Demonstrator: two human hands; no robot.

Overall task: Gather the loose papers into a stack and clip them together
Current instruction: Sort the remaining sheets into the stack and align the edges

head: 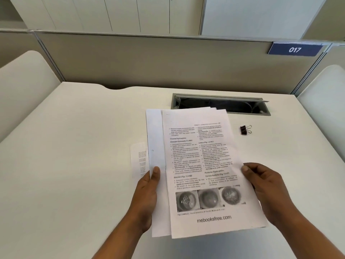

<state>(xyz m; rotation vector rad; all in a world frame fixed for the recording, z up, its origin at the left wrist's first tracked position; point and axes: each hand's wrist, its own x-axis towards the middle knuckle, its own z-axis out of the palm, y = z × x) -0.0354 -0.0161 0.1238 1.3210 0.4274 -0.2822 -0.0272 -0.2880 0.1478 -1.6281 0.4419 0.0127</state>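
Left hand (147, 193) and right hand (265, 186) each pinch a side edge of the uneven papers (201, 165); binder clip (245, 129) sits off to their right on the white tabletop (84, 146).

The left hand (147, 193) and right hand (267, 186) are bare, forearms (119, 236) bare too

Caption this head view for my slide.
Uneven papers held by left hand and right hand over the desk; binder clip lies apart.
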